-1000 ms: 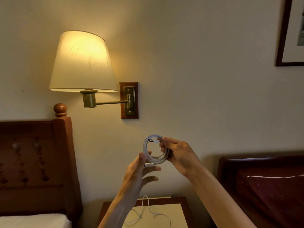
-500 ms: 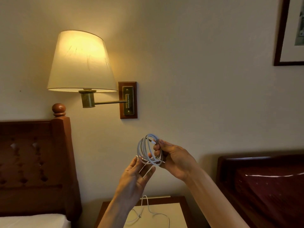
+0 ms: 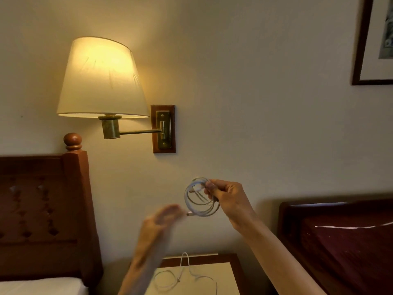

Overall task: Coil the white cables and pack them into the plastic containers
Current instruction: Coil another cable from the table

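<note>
Two hands show: your right hand point(image 3: 228, 199) pinches the coiled white cable point(image 3: 201, 198) above the nightstand point(image 3: 225, 279); your left hand point(image 3: 163, 218) is blurred, its grip unreadable. Another loose cable point(image 3: 187, 275) lies partly cut off below.

A thin white cable wound into a small round coil point(image 3: 201, 198) hung upright in mid-air at lower centre of the frame, one plug end jutting from its bottom left. A second, loose white cable point(image 3: 187, 273) lay sprawled in open loops along the bottom edge.
</note>
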